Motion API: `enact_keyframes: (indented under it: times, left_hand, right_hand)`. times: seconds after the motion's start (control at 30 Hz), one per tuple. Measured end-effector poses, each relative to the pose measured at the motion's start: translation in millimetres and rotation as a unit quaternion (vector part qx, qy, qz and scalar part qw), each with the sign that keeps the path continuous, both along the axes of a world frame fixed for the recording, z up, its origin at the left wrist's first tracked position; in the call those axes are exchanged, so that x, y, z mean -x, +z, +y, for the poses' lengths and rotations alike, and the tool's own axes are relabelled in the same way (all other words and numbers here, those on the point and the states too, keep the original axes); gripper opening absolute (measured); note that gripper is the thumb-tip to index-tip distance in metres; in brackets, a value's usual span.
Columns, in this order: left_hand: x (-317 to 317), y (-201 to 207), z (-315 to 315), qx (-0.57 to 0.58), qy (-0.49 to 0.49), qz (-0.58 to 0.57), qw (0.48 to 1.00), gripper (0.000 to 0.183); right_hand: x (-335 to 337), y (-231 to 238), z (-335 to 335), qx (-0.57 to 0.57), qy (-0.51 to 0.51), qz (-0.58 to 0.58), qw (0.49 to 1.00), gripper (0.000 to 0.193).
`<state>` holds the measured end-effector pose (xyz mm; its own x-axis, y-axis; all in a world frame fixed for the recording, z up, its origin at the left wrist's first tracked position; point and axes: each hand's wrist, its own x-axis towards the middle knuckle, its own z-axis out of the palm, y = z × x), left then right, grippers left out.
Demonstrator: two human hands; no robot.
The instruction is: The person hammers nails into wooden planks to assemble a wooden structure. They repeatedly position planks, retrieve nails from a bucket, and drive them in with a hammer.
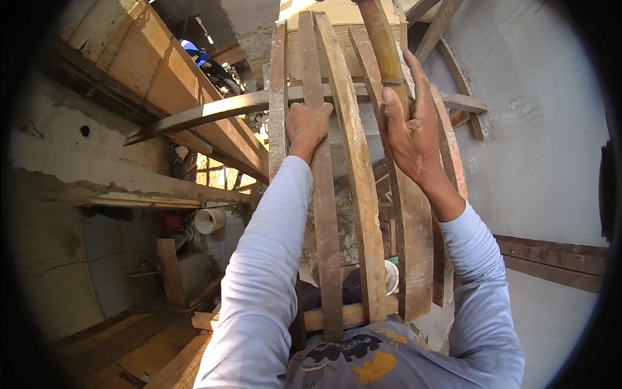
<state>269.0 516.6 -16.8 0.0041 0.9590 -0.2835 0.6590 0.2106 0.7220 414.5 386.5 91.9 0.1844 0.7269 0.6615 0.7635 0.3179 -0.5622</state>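
Observation:
My left hand (308, 129) is closed around a narrow wooden plank (326, 214), near where it crosses a horizontal wooden beam (240, 104). On the right, a yellowish bamboo pole (381, 42) slants down from the top edge into my right hand (414, 139). The thumb lies against the pole's near side, and the fingers stretch up along its right side. Between my hands runs a pale wooden plank (353, 155); a wider plank (413, 246) passes under my right hand. The pole's lower end is partly hidden by the hand.
A large wooden beam (149, 65) slopes across the upper left. Below it, a white bucket (210, 221) stands by a ledge (142, 202). A grey wall (538, 110) rises on the right. Gaps between the planks show a lower level. A person in blue (197, 55) appears far below.

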Motion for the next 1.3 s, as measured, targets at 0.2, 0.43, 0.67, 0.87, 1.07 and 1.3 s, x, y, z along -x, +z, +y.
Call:
enact_keyframes:
  times: [0.2,0.43,0.67,0.87,1.07,1.3]
  left_hand:
    - [2.8,-12.5,7.4,-0.038,0.001,0.035,0.999,0.073]
    - [-4.9,-9.3,8.8,-0.022,-0.006,0.010,1.000,0.065]
    - [-2.4,-15.0,6.5,-0.077,-0.002,0.022,0.997,0.064]
    - [-4.0,-7.4,2.2,-0.087,-0.012,0.056,0.995,0.065]
    - [-13.4,1.8,-4.5,-0.103,-0.004,0.138,0.985,0.068]
    - [-8.9,11.9,-35.7,-0.179,-0.033,0.170,0.968,0.062]
  right_hand:
    - [-43.4,-9.3,-99.0,0.322,0.042,0.285,0.902,0.036]
    - [-71.6,-75.8,-154.7,0.333,0.046,0.292,0.895,0.024]
    - [-82.3,-82.7,-149.9,0.351,0.042,0.289,0.890,0.045]
    - [-79.9,-82.6,-148.1,0.371,0.024,0.248,0.894,0.046]
    - [-77.8,-71.2,-144.8,0.408,0.015,0.248,0.879,0.053]
    - [-78.3,-82.6,-147.8,0.350,0.028,0.277,0.895,0.039]
